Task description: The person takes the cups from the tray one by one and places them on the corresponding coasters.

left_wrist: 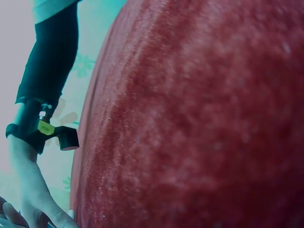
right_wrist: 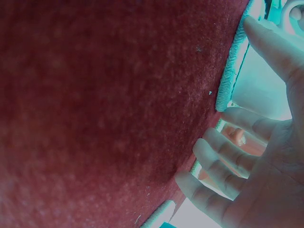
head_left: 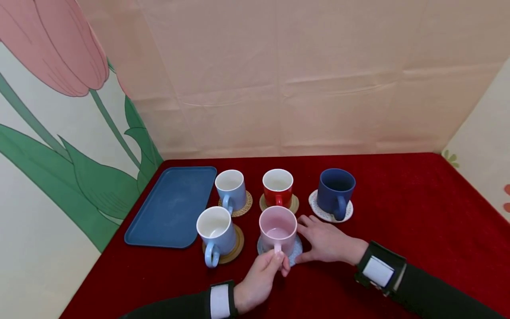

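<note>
A pink mug [head_left: 275, 235] stands on a light blue coaster [head_left: 296, 252] in the front row. My left hand [head_left: 259, 279] pinches its handle between thumb and fingers. Spread around the right side of that coaster is my right hand [head_left: 328, 241], its thumb and index finger at the coaster's edge. In the right wrist view this hand [right_wrist: 256, 161] has fairly straight fingers, with thumb tip and index fingertip by the coaster rim [right_wrist: 229, 76]. The left wrist view shows mostly cloth and the other arm; the left hand's grip is out of it.
Two light blue mugs, a front one [head_left: 217, 230] and a rear one [head_left: 232, 190], stand on woven coasters at left. A red mug [head_left: 278, 195] and a dark blue mug [head_left: 336, 192] are behind. A blue tray [head_left: 167, 208] lies at far left on the red cloth [head_left: 418, 212].
</note>
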Motion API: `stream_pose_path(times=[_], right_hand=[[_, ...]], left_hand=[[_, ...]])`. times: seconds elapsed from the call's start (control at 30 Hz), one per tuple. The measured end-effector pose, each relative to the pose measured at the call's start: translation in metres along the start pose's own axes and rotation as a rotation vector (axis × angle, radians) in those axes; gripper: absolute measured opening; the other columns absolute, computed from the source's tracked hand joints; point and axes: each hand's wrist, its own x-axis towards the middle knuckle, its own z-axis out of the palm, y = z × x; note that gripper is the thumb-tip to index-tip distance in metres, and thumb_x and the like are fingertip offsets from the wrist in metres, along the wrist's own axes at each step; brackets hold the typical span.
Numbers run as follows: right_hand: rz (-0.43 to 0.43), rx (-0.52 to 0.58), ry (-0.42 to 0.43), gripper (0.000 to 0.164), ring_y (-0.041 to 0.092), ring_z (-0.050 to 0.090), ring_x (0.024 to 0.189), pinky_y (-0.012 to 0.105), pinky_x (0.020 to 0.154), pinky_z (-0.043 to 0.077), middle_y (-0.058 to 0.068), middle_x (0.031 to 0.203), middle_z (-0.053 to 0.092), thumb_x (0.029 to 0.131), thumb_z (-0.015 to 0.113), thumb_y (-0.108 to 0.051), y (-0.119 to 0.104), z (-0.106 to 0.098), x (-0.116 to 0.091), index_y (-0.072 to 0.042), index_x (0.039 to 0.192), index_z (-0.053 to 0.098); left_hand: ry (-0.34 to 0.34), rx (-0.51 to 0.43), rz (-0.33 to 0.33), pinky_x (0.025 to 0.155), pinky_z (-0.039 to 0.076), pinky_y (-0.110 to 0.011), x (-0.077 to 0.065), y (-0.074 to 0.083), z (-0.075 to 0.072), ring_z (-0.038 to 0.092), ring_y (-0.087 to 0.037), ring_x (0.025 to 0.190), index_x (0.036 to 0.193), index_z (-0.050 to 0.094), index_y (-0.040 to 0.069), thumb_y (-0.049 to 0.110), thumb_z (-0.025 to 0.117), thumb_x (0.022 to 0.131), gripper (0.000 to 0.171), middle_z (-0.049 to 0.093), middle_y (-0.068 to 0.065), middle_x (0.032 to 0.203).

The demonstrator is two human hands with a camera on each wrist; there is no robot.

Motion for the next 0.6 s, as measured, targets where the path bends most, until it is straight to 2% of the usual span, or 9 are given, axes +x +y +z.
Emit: stream_pose_path(times=[0.13, 0.37, 0.6], right_hand=[[-0.014, -0.016, 0.017, 0.08, 0.028, 0.055, 0.11, 0.048, 0.089, 0.053, 0.013, 0.124, 0.057, 0.073, 0.078, -0.059, 0.0, 0.0001, -0.0002, -0.011, 0.134, 0.057], [-0.015, 0.004, 0.011, 0.081, 0.027, 0.054, 0.109, 0.048, 0.088, 0.053, 0.012, 0.124, 0.057, 0.073, 0.078, -0.059, -0.0017, -0.0022, -0.0013, -0.012, 0.135, 0.057], [-0.021, 0.001, 0.017, 0.081, 0.026, 0.054, 0.108, 0.047, 0.087, 0.053, 0.012, 0.123, 0.057, 0.073, 0.078, -0.059, -0.0024, -0.0023, -0.0017, -0.012, 0.134, 0.057]], left_hand=[[-0.011, 0.005, -0.026, 0.086, 0.04, -0.03, 0.0005, -0.0001, -0.0002, 0.05, -0.011, 0.083, 0.099, 0.054, -0.011, 0.021, 0.036, 0.107, 0.037, 0.053, -0.002, 0.085], [-0.016, 0.018, -0.008, 0.084, 0.041, -0.026, 0.0001, -0.0018, 0.0006, 0.05, -0.009, 0.081, 0.097, 0.054, -0.01, 0.02, 0.037, 0.107, 0.036, 0.053, -0.003, 0.085], [-0.022, 0.014, -0.02, 0.084, 0.04, -0.027, 0.0005, -0.0019, 0.0011, 0.05, -0.009, 0.082, 0.097, 0.054, -0.01, 0.02, 0.036, 0.107, 0.036, 0.052, -0.003, 0.085]])
